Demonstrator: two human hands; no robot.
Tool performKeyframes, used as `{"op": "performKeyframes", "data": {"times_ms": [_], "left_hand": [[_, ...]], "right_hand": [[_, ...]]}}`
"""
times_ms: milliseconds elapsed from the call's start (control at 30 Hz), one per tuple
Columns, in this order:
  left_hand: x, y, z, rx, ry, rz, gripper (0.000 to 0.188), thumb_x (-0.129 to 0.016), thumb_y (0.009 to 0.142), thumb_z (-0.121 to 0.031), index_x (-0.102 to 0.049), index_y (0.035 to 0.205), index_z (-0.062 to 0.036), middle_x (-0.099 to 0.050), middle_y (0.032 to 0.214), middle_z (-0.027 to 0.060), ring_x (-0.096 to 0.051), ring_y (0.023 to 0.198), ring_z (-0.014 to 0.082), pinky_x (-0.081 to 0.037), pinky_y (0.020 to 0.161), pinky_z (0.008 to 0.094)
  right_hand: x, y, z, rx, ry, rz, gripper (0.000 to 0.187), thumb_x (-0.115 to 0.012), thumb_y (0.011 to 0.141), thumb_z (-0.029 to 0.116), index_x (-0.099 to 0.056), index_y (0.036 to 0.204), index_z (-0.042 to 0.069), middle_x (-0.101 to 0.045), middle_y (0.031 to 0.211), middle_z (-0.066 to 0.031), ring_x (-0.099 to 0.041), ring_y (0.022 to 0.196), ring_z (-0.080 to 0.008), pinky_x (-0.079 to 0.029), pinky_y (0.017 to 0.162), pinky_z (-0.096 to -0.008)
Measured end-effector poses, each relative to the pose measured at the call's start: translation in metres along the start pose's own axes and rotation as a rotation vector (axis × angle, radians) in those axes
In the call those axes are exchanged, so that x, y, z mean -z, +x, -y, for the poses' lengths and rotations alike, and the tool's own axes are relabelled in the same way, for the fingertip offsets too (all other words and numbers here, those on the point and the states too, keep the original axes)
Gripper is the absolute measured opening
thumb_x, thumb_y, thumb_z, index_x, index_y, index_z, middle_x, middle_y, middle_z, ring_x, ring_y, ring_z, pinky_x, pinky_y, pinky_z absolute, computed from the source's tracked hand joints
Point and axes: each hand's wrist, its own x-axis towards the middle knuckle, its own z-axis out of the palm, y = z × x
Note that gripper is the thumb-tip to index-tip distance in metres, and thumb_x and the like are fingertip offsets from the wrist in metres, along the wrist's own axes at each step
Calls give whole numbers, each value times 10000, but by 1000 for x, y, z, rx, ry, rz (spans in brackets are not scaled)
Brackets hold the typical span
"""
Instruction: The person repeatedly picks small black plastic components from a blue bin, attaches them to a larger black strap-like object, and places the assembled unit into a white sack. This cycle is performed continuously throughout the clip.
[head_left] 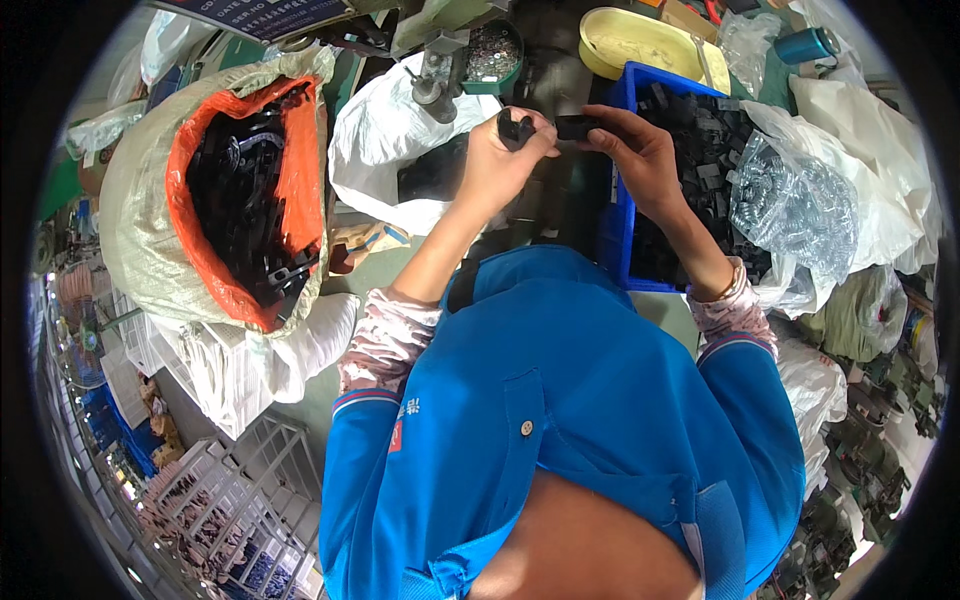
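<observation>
My left hand is closed around a black part whose end shows above the fingers; its exact kind I cannot make out. Between the thumb and fingers of my right hand is a small black block-shaped part. The two parts are held close together, level with each other, over the dark work surface. To the right of my right hand is a blue plastic crate full of small black parts. A white bag with a dark opening lies beside my left wrist.
On the left stands a large woven sack with an orange lining, holding long black parts. Behind my hands are a metal fixture, a green bowl of small metal pieces and a yellow basin. Clear plastic bags overhang the crate's right side.
</observation>
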Motion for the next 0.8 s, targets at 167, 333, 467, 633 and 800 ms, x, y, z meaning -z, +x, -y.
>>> {"op": "performKeyframes", "data": {"times_ms": [167,333,467,633,800], "left_hand": [[24,3,2,489,-475,-114,306,-683,917,-293,-569,957,-12,-613,830,92,-619,710,211,-593,720,438],[38,-9,-5,571,-921,41,207,-596,921,-147,-572,1063,2,-643,1018,170,-649,942,335,-533,884,585],[37,-21,-5,443,-467,35,301,-661,903,-56,-546,1174,7,-651,967,141,-674,874,235,-612,782,435],[25,-26,-4,458,-119,53,336,-707,892,-103,-557,1182,-23,-600,794,42,-644,708,153,-565,562,288],[19,-26,-11,549,-413,110,347,-618,952,-142,-534,1282,-76,-662,1113,95,-651,872,144,-514,718,260]], "right_hand": [[10,14,-7,-194,229,36,342,-632,947,119,-568,1243,-40,-660,1069,-125,-671,957,-198,-538,885,-313],[26,30,-11,-279,406,32,304,-633,949,132,-564,1196,-33,-654,1047,-115,-674,922,-206,-552,834,-311],[27,37,-5,-294,483,100,321,-630,955,165,-576,1206,-27,-670,1049,-120,-667,935,-199,-542,837,-312],[25,38,4,-319,503,121,310,-587,978,157,-583,1226,-29,-672,1026,-96,-658,944,-169,-531,852,-288],[21,39,4,-265,414,96,269,-582,980,144,-597,1193,-21,-667,1017,-81,-658,937,-162,-525,868,-285]]}}
